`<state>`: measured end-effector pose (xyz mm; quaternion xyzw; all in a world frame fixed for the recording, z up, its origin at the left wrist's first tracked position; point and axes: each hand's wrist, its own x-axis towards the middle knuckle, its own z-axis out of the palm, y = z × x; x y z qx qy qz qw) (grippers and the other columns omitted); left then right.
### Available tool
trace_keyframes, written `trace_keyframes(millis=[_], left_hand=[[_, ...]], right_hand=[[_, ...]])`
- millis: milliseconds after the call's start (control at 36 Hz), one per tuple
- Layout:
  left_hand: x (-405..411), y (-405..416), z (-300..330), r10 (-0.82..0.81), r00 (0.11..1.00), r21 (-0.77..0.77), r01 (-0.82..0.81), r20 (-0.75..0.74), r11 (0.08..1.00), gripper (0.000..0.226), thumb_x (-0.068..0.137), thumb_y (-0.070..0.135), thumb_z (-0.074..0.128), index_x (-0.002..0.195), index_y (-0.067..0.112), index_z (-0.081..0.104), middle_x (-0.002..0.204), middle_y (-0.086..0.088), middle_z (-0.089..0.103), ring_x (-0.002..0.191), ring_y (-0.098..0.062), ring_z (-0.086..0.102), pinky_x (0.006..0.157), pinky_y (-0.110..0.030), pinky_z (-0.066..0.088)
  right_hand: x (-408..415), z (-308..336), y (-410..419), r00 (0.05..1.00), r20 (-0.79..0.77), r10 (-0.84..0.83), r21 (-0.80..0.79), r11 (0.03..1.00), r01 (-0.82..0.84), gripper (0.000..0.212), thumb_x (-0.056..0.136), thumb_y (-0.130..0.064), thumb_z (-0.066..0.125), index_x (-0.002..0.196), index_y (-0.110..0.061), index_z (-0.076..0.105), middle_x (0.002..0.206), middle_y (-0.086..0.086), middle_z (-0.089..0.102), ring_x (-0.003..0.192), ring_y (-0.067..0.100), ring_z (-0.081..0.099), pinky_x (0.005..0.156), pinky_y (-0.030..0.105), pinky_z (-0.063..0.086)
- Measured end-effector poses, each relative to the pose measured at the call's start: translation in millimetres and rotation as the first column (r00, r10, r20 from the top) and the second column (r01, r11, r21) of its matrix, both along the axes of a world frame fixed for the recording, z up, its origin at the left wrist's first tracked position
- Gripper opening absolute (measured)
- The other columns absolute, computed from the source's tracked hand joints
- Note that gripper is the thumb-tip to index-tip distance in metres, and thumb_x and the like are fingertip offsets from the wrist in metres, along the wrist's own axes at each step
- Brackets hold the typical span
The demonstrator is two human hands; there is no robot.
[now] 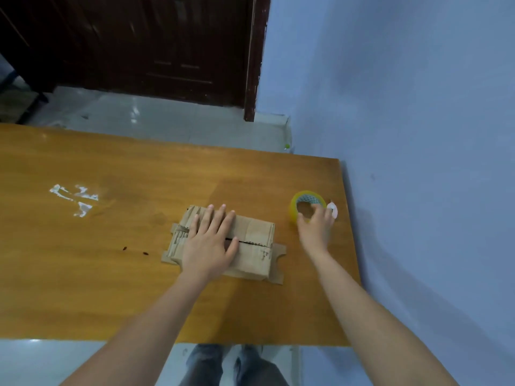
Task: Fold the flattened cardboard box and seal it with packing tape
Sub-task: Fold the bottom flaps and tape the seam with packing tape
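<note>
Head view: the left hand (211, 240) presses flat, fingers straight, on the folded cardboard box (252, 247) mid-table, while the right hand (316, 222) curls fingers onto the tape roll (308, 206) beside it. If that pressing hand lifts, the flaps may spring open along the seam.

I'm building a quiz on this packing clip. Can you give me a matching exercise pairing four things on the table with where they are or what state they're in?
Things:
1. folded brown cardboard box
2. yellow roll of packing tape
3. left hand
4. white smears on the wooden table

Descriptions:
A. pressing flat on the box top
B. far left of the tabletop
C. middle of the table, top seam untaped
D. near the table's right edge, at the right hand

Pairs: 1-C, 2-D, 3-A, 4-B
</note>
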<state>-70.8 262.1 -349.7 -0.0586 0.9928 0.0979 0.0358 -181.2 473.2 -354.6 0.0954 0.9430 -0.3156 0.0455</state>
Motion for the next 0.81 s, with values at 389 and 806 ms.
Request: trace_keyframes(millis=[389, 806], left_hand=[[0.9, 1.0, -2.6, 0.013, 1.0, -0.006, -0.013, -0.017, 1.0, 0.062, 0.091, 0.051, 0.025, 0.146, 0.023, 0.033, 0.153, 0.0, 0.03, 0.144, -0.023, 0.019, 0.115, -0.041, 0.007], [-1.3, 1.4, -1.0, 0.017, 1.0, -0.008, -0.017, -0.008, 1.0, 0.062, 0.09, 0.052, 0.027, 0.145, 0.023, 0.034, 0.151, 0.0, 0.033, 0.143, -0.023, 0.02, 0.115, -0.041, 0.006]], right_hand=[[-43.6, -49.4, 1.5, 0.917, 0.312, 0.25, 0.471, 0.797, -0.378, 0.046, 0.095, -0.05, 0.041, 0.122, -0.016, 0.056, 0.127, 0.005, 0.055, 0.128, 0.028, 0.038, 0.107, 0.051, 0.02], [-38.8, -46.2, 19.7, 0.909, 0.276, 0.311, 0.429, 0.807, -0.407, 0.037, 0.096, -0.041, 0.044, 0.121, -0.016, 0.055, 0.116, 0.005, 0.062, 0.116, 0.025, 0.052, 0.113, 0.049, 0.015]])
